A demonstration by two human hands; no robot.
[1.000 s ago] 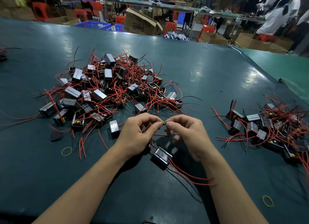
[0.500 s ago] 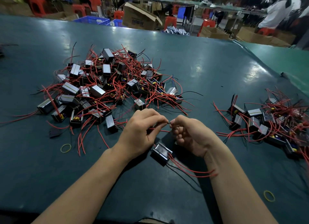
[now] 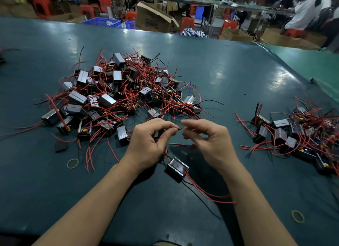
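On the dark green table (image 3: 229, 77), between my wrists, lies a small black-and-silver transformer block (image 3: 177, 167) with red and black leads trailing right. My left hand (image 3: 150, 145) pinches the black wire end (image 3: 178, 128) between thumb and forefinger, just above the table. My right hand (image 3: 211, 143) hovers beside it. Its thumb and forefinger are parted at the wire's tip and its other fingers are loosely curled, holding nothing that I can see.
A large heap of similar blocks with red wires (image 3: 119, 95) lies ahead on the left. A smaller heap (image 3: 293, 135) lies to the right. Two yellow rubber bands (image 3: 72, 163) (image 3: 298, 216) lie loose. Beyond the table's far edge are boxes, stools and people.
My two hands were pinched together on the wire end. Now they have drawn slightly apart, and my right hand's fingers have loosened from the tip.
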